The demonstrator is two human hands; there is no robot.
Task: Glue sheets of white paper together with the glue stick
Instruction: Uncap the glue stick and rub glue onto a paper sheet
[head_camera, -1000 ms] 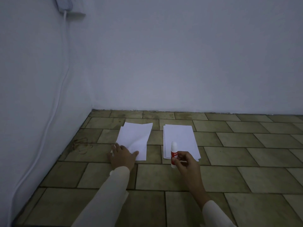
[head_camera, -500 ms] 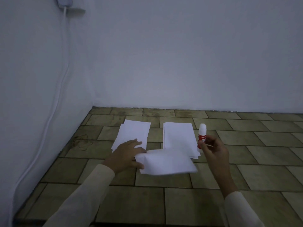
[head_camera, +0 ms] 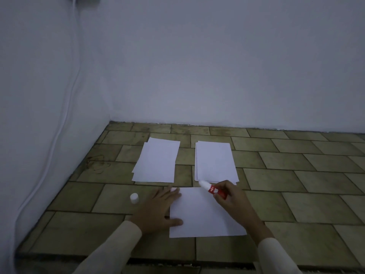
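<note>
**Q:** Where is the glue stick sitting in this figure?

**A:** The glue stick (head_camera: 214,190) is being pinched in the curled fingers of the right hand (head_camera: 234,197). It is tilting, with its white tip pointing at the far right corner of the single sheet (head_camera: 203,214). Whether the tip is touching the paper cannot be told.

**Q:** What is risking failure from here?

**A:** The sheet is likely thin and light, so a dragging tip may be wrinkling or shifting it unless the left hand (head_camera: 158,208) is pressing firmly. That hand is lying spread and flat across the sheet's left edge. Glue running past the corner could also be catching the right pile (head_camera: 215,161), which is lying just beyond it, or the floor (head_camera: 296,194).

**Q:** How are the task's things looking?

**A:** The sheet is lying flat, plain white, showing no visible glue. The stick is showing a red label and a white end.

**Q:** And what is lying around them?

**A:** A small white cap (head_camera: 134,198) is standing on the tiles left of the left hand. A left pile (head_camera: 158,161) is fanning slightly beside the right one.
</note>
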